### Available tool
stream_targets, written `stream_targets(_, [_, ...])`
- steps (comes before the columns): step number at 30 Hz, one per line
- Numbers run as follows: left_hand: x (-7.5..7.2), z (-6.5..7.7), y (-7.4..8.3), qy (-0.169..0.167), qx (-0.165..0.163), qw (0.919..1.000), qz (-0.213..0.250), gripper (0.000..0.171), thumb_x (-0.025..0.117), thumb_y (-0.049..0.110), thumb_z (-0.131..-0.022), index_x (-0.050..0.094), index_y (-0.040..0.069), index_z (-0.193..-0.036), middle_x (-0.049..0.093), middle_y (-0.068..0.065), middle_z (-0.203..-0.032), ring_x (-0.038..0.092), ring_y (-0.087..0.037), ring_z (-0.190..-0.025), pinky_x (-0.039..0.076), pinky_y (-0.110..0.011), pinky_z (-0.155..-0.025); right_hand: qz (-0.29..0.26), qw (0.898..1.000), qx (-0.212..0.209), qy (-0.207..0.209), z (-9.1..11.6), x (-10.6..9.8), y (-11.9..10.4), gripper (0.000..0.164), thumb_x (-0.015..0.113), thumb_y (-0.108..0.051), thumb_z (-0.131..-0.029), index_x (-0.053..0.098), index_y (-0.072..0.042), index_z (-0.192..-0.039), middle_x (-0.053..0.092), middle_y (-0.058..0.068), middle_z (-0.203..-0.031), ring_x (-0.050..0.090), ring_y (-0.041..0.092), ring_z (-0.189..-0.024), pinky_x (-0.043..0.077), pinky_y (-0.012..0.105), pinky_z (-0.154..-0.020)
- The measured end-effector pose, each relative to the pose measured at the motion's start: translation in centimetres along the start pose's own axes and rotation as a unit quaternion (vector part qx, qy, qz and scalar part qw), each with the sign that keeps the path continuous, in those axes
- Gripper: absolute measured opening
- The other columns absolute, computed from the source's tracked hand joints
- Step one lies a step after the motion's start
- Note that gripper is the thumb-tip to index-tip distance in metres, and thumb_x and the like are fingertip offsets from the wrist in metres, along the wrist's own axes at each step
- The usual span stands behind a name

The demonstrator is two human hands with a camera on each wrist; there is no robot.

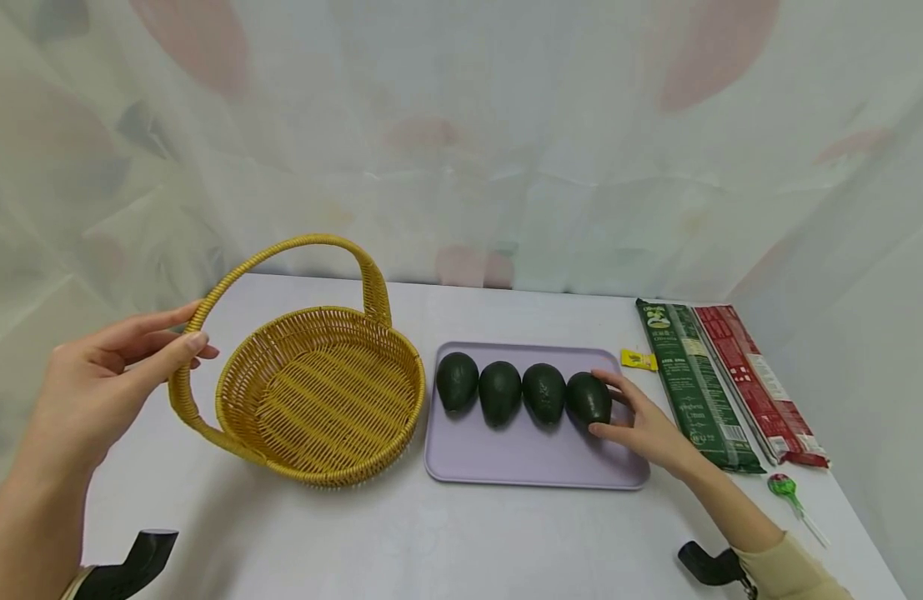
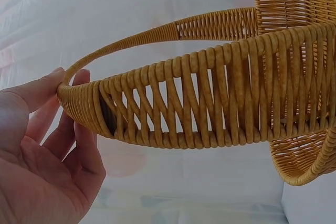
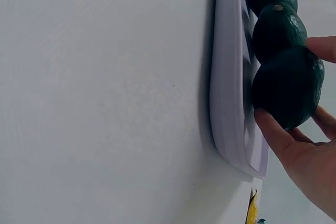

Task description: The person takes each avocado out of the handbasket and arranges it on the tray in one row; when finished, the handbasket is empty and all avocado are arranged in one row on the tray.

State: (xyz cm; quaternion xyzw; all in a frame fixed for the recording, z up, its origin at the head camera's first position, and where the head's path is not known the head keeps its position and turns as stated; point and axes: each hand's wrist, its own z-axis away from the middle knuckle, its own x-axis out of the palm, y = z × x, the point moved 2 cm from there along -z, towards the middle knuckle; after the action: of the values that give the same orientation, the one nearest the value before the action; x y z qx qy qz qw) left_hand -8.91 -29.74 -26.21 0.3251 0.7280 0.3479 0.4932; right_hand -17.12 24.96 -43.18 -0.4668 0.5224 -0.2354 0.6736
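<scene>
My left hand point(image 1: 131, 362) pinches the arched handle of a yellow-brown woven basket point(image 1: 322, 479) between thumb and fingers. In the left wrist view, the handle point(image 2: 173, 100) runs from the fingertips to the basket's side. Nothing lies inside the basket; whether its base touches the table cannot be told. To its right is a pale purple tray point(image 1: 491, 467) with several dark green avocados in a row. At the row's right end, my right hand point(image 1: 652, 429) grips an avocado point(image 1: 589, 400). The right wrist view shows thumb and fingers around that avocado point(image 3: 289, 87), close beside its neighbour point(image 3: 278, 32).
Right of the tray lie a green packet point(image 1: 697, 392) and a red packet point(image 1: 764, 383), side by side. A small yellow packet point(image 1: 639, 360) sits by the tray's back right corner. Nearer the front right is a green-wrapped lollipop point(image 1: 784, 486). A patterned curtain point(image 1: 461, 167) hangs behind the white table.
</scene>
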Motion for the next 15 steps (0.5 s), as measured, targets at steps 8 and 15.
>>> stream_targets(8, [0.01,0.0,0.04,-0.001,-0.002,1.0,-0.003,0.039,0.07,0.007,-0.091,0.064,0.008,-0.129,0.074,0.006,-0.081,0.062,-0.004,-0.084,0.04,-0.012,-0.076,-0.029,0.999,0.004,0.014,-0.1,0.26,0.01,0.083,0.082,-0.014,-0.081,0.033,-0.01,-0.149,0.029,0.017,-0.151,0.031,0.041,-0.138,0.045,0.038,-0.097])
stream_targets(15, [-0.01,0.01,0.11,-0.002,-0.001,1.0,-0.001,0.039,0.07,0.007,-0.091,0.064,0.008,-0.129,0.074,0.006,-0.082,0.063,-0.005,-0.083,0.04,-0.012,-0.076,-0.03,0.999,0.009,0.016,-0.18,0.21,0.1,0.087,0.082,-0.014,-0.08,0.03,-0.006,-0.15,0.029,0.017,-0.151,0.031,0.041,-0.138,0.046,0.042,-0.095])
